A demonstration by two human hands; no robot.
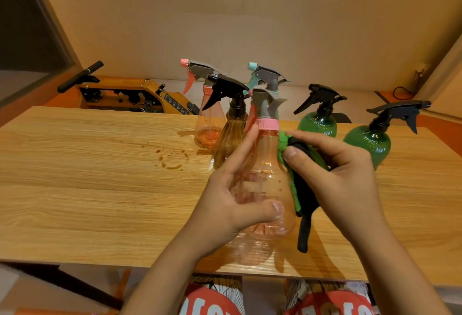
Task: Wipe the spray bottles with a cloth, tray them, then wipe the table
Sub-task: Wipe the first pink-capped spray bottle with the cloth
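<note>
Left hand [232, 197] wraps held pink bottle [265, 164]; right hand [345, 177] pinches cloth [301, 189] against it. Risk: wiping swing may topple amber bottle [230, 137] just behind.

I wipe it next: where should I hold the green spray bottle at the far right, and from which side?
Probably the narrow black neck of that green spray bottle, just under the trigger head. Its round body looks wide for one grip, and the trigger lever hangs on the right, so come from the near left side.
</note>
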